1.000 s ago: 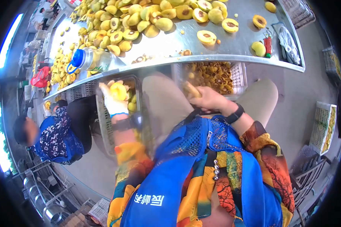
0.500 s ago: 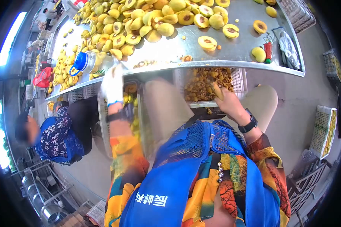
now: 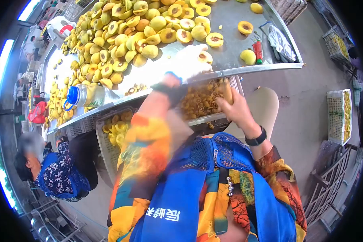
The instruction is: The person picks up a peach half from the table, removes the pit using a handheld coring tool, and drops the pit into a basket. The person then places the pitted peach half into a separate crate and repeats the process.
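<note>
My left hand, in a white glove, reaches over the metal table's front edge and is smeared by motion. Right at its fingertips is a halved yellow peach. My bare right hand is closed around a tool with a light brown handle; its working end is hidden. Below that hand, a crate under the table edge holds brown pits and scraps. A large heap of halved peaches covers the left and middle of the table.
A clear bottle with a blue cap lies at the table's front edge. A red-and-green item and a plastic bag are at the right corner. Another crate of peach halves stands by my left leg. A co-worker sits left.
My left hand has swung right, from beside the bottle to a peach half on the table. My right hand stays over the scrap crate with the tool. The view has shifted right.
</note>
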The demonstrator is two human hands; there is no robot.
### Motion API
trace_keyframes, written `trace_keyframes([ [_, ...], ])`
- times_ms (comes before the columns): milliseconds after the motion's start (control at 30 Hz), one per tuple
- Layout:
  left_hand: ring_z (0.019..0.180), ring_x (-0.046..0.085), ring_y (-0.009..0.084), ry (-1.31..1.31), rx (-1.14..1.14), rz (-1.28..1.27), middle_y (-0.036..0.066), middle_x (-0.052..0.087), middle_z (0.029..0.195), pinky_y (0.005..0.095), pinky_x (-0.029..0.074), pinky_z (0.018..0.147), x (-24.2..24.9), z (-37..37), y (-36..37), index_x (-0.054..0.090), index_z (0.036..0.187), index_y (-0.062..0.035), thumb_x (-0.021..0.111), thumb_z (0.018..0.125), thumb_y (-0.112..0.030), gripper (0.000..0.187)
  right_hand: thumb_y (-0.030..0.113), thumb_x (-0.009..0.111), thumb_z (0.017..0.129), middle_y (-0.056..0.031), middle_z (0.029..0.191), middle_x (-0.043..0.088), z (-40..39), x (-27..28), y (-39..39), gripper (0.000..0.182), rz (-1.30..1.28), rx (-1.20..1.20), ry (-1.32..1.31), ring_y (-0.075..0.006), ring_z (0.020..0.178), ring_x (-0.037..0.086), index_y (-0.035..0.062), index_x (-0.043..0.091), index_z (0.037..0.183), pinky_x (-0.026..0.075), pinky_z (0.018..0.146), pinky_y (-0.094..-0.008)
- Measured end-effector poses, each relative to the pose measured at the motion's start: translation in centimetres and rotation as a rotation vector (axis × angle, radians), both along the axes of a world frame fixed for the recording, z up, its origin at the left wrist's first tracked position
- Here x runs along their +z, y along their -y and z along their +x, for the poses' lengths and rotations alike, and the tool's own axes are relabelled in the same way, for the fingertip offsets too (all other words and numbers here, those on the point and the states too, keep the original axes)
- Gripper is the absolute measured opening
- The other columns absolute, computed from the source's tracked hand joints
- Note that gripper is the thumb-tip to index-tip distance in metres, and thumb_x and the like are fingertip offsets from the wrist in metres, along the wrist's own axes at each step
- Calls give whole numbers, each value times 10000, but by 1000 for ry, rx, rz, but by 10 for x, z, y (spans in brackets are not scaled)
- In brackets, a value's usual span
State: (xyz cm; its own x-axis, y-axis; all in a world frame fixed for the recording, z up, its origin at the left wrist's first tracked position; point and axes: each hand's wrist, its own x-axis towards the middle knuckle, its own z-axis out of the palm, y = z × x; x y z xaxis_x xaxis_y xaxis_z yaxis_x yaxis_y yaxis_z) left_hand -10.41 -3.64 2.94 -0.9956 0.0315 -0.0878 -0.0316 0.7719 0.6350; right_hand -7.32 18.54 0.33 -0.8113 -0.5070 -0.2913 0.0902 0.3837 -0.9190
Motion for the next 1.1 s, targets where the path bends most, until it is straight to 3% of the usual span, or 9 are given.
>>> trace_keyframes([
  [200,1186,418,319,-368,-53,-27,177,417,1283,412,352,988,28,73,-22,356,1331,-70,682,670,-221,752,250,560,891,-10,695,487,-12,7,40,292,-574,-15,385,-35,394,346,58,460,1086,310,346,-192],
  [367,1232,354,197,-334,311,1123,143,390,1313,332,324,1009,9,102,-28,187,1389,25,624,829,-241,759,261,560,889,-9,655,492,4,14,61,219,-772,-40,719,-50,385,339,93,483,1006,301,351,-207],
  [433,1217,369,198,-315,416,1104,136,393,1305,336,330,1003,-6,104,-39,192,1392,8,554,882,-270,685,268,532,902,-20,625,497,14,23,71,179,-749,-181,871,-70,369,346,100,482,941,315,351,-229],
  [533,1145,437,180,-246,577,1185,121,430,1265,329,394,941,-6,111,-47,263,1369,-27,430,949,-334,546,252,540,899,-17,612,491,31,14,83,174,-695,-261,653,-75,368,352,92,479,931,323,353,-232],
  [600,1092,476,166,-208,666,1620,112,466,1229,318,424,901,-15,109,-49,310,1343,-38,425,950,-346,513,209,560,889,-6,617,487,32,18,83,173,-600,-232,569,-71,374,358,68,474,937,330,350,-236],
  [800,979,540,182,-262,695,1332,114,553,1113,305,449,849,-39,111,-19,477,1204,-24,397,959,-357,422,213,591,852,-42,724,570,19,-4,71,243,-209,-43,110,-90,555,502,20,542,992,417,510,-246],
  [867,968,546,174,-93,624,1247,111,566,1083,302,453,841,-32,112,-6,501,1179,-14,376,963,-366,432,294,627,789,-111,825,655,9,-11,63,392,-189,-51,-63,-171,751,621,-3,589,1042,484,714,-298],
  [1000,981,527,160,174,452,951,100,562,1086,292,433,858,-7,114,0,493,1194,5,373,964,-361,449,288,624,802,-140,935,647,-4,-8,59,408,-215,207,-246,-185,811,626,25,573,1110,479,738,-297],
  [1100,1032,488,160,126,478,1083,105,533,1143,281,394,903,6,113,-7,465,1236,15,392,960,-343,457,273,628,814,-115,924,640,-2,-9,62,412,-207,107,8,-164,808,619,4,560,1119,488,725,-294],
])
